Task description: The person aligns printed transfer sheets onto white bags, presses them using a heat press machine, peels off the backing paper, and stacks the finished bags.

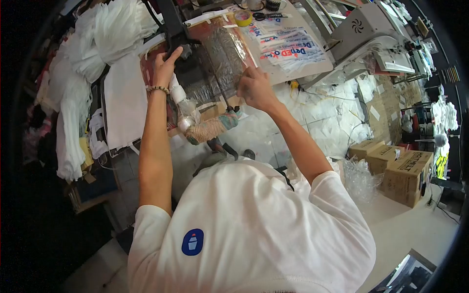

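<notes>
A heat press fills the top middle of the head view, its dark plate (pixel 200 73) marked by shiny, worn silvery patches. My left hand (pixel 165 68) rests at the plate's left side beside a black metal arm (pixel 175 27); the thumb stands apart from the fingers, whose tips are partly hidden. At the right edge of the plate is my right hand (pixel 256 89), slightly blurred, fingers curled in a pinch. What lies between those fingers is hidden. Below the plate, between my forearms, sits a handle (pixel 210 129) wrapped in tan and greenish material, joined to a white tube (pixel 179 94).
Printed sheets (pixel 293 51), yellow tape (pixel 243 18) and black scissors (pixel 266 16) lie on the board at right. White fabric (pixel 110 34) hangs at left. A grey machine (pixel 364 29) stands at upper right. Cardboard boxes (pixel 408 176) and clear plastic (pixel 359 178) sit at lower right.
</notes>
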A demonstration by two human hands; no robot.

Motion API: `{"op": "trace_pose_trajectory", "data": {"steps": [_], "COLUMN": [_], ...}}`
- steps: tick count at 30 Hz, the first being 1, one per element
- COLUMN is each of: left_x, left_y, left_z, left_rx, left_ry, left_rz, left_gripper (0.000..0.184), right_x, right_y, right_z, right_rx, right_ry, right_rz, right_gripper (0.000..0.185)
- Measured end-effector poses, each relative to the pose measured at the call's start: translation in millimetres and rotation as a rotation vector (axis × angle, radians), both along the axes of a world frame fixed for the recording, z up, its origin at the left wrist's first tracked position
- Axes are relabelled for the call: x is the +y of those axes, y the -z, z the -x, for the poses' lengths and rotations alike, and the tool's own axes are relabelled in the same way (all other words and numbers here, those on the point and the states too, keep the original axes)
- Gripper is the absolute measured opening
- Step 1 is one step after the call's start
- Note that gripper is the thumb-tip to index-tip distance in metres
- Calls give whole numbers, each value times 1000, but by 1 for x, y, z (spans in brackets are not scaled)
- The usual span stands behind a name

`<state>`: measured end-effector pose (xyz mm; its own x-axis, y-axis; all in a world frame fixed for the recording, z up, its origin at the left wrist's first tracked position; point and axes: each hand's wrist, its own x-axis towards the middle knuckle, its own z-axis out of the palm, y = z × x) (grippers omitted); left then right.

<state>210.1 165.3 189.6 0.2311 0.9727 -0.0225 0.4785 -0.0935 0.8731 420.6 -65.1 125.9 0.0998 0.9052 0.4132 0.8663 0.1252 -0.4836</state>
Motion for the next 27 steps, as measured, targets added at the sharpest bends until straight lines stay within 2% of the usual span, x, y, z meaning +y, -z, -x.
{"op": "trace_pose_trajectory", "data": {"steps": [1,3,9,13,16,19,21,22,24,25,27], "left_x": [-1,-6,10,16,11,5,8,11,10,7,-4], "left_y": [-1,-5,14,21,16,10,11,11,12,11,-1], "left_z": [0,0,3,2,4,1,2,3,2,2,-2], "left_rx": [1,-12,-29,-81,-22,-13,-79,-78,-88,-84,-102], "left_ry": [-2,-3,1,0,-25,-39,-26,-24,-22,-17,-47], "left_rz": [6,17,27,17,24,40,74,73,68,73,97], "left_gripper": [76,77,78,77,77,75,74,74,72,72,70], "right_x": [1,6,11,30,36,39,50,52,40,28,5], "right_y": [1,-2,-7,11,8,7,-2,-10,-28,-27,-26], "right_z": [0,2,-4,-17,-17,-20,-32,-42,-66,-74,-85], "right_rx": [1,159,242,232,202,127,330,331,954,957,732], "right_ry": [-2,192,168,132,64,76,54,56,160,168,59], "right_rz": [6,13,192,169,180,60,-180,-181,-102,-100,-73], "right_gripper": [24,31,36,33,30,27,20,20,20,20,20]}}
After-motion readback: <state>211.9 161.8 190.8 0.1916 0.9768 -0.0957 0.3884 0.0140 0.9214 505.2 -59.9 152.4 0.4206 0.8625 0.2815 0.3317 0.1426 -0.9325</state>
